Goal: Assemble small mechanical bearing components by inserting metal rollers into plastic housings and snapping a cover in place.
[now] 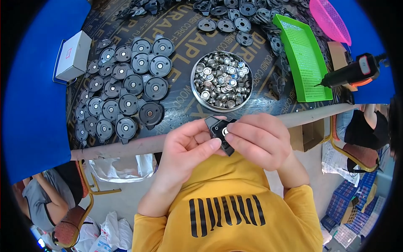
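My left hand [187,149] grips a black plastic part [218,128] by its side, just past the table's near edge. Against the middle of that part, the fingers of my right hand [260,140] pinch a small round silver metal piece [225,131]. Whether the piece is seated in the part I cannot tell. Just beyond my hands stands a round tin [194,80] heaped with similar small silver pieces [226,75]. To the left lie many round black parts [133,84] in overlapping rows, most with a silver centre.
A green perforated tray [302,59] and a pink basket [331,21] lie at the right, beside a black electric screwdriver [348,75]. Black discs [226,25] are spread at the back. A white box [74,56] stands far left. People sit at both sides.
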The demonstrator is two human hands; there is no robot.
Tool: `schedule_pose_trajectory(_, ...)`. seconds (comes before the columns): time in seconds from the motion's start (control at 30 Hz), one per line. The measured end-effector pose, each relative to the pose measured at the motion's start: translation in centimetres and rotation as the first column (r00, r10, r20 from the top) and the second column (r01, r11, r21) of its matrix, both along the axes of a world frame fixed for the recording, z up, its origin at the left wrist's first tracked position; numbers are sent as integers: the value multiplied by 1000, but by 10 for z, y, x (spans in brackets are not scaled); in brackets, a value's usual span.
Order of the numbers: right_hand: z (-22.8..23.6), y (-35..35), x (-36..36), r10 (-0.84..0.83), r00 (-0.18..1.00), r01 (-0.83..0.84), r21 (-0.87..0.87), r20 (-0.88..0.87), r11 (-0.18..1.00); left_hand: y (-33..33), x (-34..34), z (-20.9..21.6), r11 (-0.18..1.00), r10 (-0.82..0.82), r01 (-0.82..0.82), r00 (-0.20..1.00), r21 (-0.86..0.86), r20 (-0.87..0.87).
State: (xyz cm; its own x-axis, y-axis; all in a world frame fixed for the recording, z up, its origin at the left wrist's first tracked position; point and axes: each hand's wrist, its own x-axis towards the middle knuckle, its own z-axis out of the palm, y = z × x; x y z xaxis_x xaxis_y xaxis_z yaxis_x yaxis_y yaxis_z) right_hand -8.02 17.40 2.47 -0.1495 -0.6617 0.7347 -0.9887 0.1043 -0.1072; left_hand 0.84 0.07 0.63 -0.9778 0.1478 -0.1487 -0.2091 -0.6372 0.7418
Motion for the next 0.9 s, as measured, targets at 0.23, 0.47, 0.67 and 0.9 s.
schedule_pose_trajectory(0.23,1,2,-3,76,996,-76,24,-38,997,-1,1,4,996,-5,9,999,-91,52)
schedule_pose_trajectory(0.47,3,2,-8,21,999,-18,113,-29,993,-2,0,-3,1000,-13,12,997,20,71)
schedule_pose_trajectory(0.67,7,-2,-96,-525,845,483,276,103,831,-9,0,-1,993,-37,22,990,115,135)
schedule_pose_trajectory(0.9,-13,-12,-143,-755,655,628,574,-26,525,-8,-2,-4,992,-55,37,987,120,151)
